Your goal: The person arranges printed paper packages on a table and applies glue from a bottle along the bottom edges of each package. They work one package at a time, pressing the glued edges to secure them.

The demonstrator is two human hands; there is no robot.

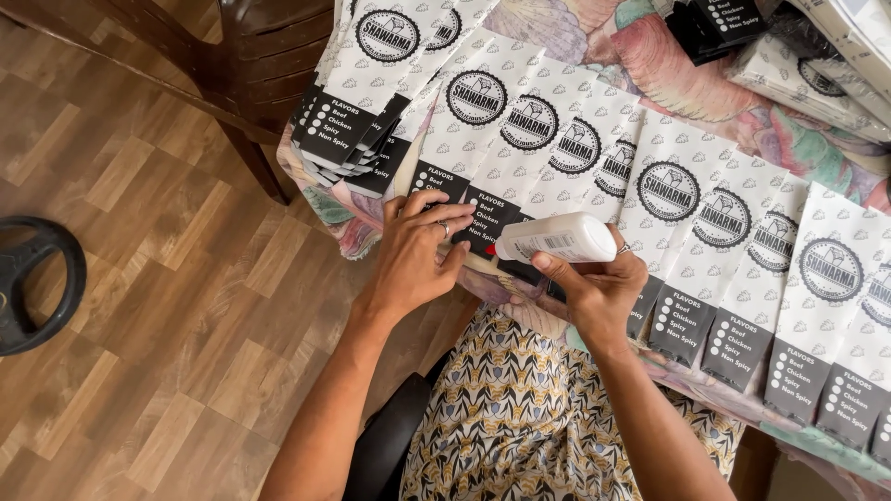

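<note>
Tabletop [594, 28]: one white bottle [557, 238], two hands.

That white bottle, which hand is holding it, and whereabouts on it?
The right hand holds the white bottle around its base end, lying sideways. The left hand holds nothing; it presses flat on a paper pouch.

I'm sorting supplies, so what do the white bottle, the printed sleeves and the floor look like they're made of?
The white bottle in the right hand looks like smooth, slightly glossy plastic, with a soft sheen. The printed sleeves, one pressed by the left hand, look like thin matte paper: flat, creased edges, no glare. The floor shows wood-grain planks, possibly laminate or vinyl.
</note>
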